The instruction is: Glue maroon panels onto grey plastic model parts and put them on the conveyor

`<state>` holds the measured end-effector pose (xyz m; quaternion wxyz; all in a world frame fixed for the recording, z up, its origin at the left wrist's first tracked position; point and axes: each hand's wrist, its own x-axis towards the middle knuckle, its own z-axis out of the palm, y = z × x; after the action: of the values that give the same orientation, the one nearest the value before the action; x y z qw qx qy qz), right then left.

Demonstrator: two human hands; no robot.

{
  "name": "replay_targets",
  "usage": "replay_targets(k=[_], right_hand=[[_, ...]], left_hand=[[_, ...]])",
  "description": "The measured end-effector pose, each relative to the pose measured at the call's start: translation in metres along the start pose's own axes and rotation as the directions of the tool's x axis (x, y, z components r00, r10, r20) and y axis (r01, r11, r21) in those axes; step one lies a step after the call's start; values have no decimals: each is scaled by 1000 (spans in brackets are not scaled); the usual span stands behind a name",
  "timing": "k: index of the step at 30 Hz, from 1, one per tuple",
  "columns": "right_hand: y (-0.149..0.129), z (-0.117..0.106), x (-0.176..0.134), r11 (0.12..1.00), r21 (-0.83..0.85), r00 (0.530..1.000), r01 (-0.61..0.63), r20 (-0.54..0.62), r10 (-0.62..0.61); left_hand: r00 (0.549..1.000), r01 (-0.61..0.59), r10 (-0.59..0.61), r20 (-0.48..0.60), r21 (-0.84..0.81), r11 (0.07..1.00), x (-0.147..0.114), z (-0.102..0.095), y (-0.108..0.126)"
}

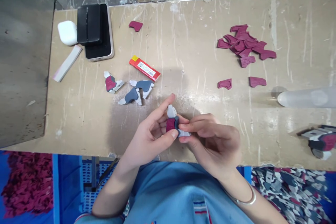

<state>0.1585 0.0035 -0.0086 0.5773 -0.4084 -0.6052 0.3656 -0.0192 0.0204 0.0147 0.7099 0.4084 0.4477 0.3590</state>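
Observation:
Both my hands meet over the front of the table on one small plastic toy part (172, 125), grey with a maroon panel and pale grey ends. My left hand (154, 129) grips it, thumb on its lower side and index finger stretched out past it. With thumb and fingertips, my right hand (212, 140) pinches its pale lower end. Left of my hands lie two grey parts (141, 85) without maroon panels and one part (110, 83) with a maroon panel. A loose maroon piece (225, 84) and another maroon piece (257, 82) lie to the right.
A pile of maroon pieces (243, 43) sits at the back right. A red packet (145, 68), a phone (99, 52), a black case (89, 24) and a white case (67, 33) stand leftward. A translucent cylinder (307, 98) lies right. Below are bins of maroon pieces (28, 182) and mixed parts (291, 192).

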Motion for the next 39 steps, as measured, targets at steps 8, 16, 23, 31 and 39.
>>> replay_targets(k=[8,16,23,31,39], right_hand=[[-8,-3,0,999,29,997,-20,-77,23],[-16,-3,-1,875,344,934,-341,22,356],[-13,-3,-2,929,285,960,-237,-77,269],[-13,2,0,979,178,980,-98,-154,126],[-11,7,-4,976,208,984,-69,-146,101]], left_hand=[[970,-211,213,-117,33,977,-2,10,3],[882,-386,462,-91,425,819,-17,21,8],[883,-368,423,-203,259,893,-19,34,3],[878,-397,438,-193,218,892,-18,35,-3],[848,-461,444,-288,12,888,-12,42,-2]])
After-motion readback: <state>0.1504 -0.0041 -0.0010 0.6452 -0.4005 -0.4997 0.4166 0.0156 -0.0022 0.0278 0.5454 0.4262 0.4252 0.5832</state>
